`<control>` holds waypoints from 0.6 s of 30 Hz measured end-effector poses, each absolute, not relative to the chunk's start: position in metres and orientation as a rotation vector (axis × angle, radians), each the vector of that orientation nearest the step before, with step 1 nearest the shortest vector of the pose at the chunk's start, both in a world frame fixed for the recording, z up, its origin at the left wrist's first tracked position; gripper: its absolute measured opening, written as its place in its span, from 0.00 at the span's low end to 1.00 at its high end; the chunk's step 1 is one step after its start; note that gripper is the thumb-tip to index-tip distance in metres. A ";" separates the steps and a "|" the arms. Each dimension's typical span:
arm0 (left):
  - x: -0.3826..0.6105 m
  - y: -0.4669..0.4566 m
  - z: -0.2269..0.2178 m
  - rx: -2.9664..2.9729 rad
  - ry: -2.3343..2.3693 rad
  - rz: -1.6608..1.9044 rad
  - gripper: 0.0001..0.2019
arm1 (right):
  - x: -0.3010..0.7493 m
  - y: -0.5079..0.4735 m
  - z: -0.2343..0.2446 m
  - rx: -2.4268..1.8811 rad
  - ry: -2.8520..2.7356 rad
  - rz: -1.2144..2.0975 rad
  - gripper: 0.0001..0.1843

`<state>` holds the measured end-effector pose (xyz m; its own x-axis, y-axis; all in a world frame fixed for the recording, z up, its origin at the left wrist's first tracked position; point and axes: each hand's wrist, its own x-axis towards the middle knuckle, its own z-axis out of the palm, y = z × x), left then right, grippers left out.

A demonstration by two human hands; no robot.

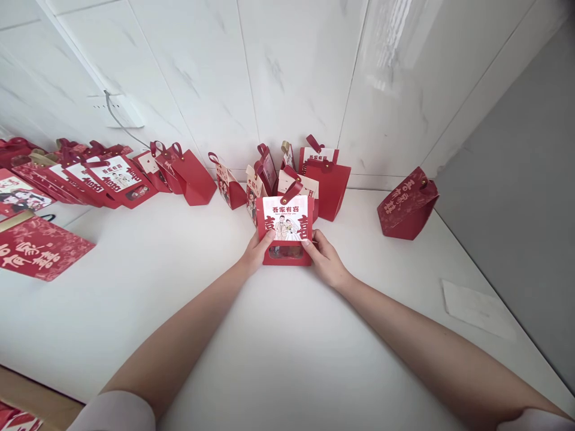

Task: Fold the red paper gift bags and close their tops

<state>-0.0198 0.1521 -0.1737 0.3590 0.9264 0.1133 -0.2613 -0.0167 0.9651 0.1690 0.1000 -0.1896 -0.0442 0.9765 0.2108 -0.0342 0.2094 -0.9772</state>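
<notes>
A red gift box (287, 253) with a white printed flap, a ribbon loop on top and a small clear window stands upright on the white table (278, 335). The flap shows a drawn couple in wedding clothes. My left hand (259, 251) is closed on its left side, thumb on the front. On its right side my right hand (327, 256) grips it, thumb also on the front. The other fingers are partly hidden behind the box. Right behind it stands a group of similar boxes, among them a plain red one (330, 188).
More red boxes (121, 179) line the wall at the left. One patterned box (406, 206) stands apart at the right. A larger red bag (45, 248) lies at the left edge. A socket (119, 111) with a grey cable is on the tiled wall.
</notes>
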 end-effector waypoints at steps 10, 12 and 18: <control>-0.023 0.145 -0.179 1.707 0.794 1.184 0.24 | 0.174 0.098 -0.185 -1.129 -1.281 1.004 0.22; -0.024 0.145 -0.178 1.818 0.812 1.207 0.23 | 0.173 0.097 -0.184 -1.130 -1.294 0.984 0.24; -0.028 0.144 -0.178 1.999 0.807 1.224 0.20 | 0.171 0.092 -0.182 -1.084 -1.337 0.859 0.26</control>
<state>-0.0278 0.1443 -0.1781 0.3746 0.7733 0.5116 0.1653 -0.5986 0.7838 0.1715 0.0918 -0.1821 0.0820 0.9462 0.3131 0.1079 0.3039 -0.9466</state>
